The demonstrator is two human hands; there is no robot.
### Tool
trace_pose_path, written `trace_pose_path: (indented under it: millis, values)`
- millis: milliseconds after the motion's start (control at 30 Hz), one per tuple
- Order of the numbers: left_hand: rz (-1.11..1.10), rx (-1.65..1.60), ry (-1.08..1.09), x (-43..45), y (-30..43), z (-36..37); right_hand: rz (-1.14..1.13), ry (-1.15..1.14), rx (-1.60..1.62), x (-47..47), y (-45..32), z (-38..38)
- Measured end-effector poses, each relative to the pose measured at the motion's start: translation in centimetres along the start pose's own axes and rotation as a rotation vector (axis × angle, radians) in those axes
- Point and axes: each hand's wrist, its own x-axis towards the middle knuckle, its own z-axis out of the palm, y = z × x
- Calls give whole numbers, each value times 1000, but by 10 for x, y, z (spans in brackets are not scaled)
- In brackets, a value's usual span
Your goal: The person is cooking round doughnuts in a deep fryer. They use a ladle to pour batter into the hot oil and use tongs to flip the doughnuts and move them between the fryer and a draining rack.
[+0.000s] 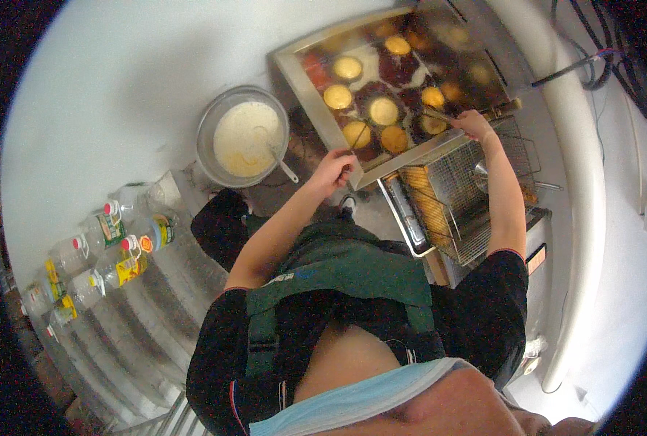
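A metal deep fryer (296,82) full of dark oil stands before me. Several round golden fried cakes (383,111) float in it, with pale foam between them. My left hand (334,170) is at the fryer's near left corner, its fingers closed around a thin dark stick (359,137) that reaches over a cake. Above the near right rim, my right hand (473,125) grips a narrow metal utensil (439,114), perhaps tongs. Its far end is by two cakes (433,97) on the right; blur hides whether it touches them.
Left of the fryer stands a metal bowl (204,139) of pale batter (241,136) with a ladle (286,168) in it. A wire basket (468,218) with golden fried pieces (424,201) sits below the right rim. Plastic bottles (122,267) line the steps (154,310). A white pipe (588,163) runs along the right.
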Motion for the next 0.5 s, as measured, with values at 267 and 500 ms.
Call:
trace_pose_path:
  millis: [267, 500]
  values:
    - [11, 15, 12, 1, -3, 0, 38, 18, -27, -10, -4, -3]
    - [5, 16, -35, -3, -1, -1, 3, 35, -55, -11, -5, -1]
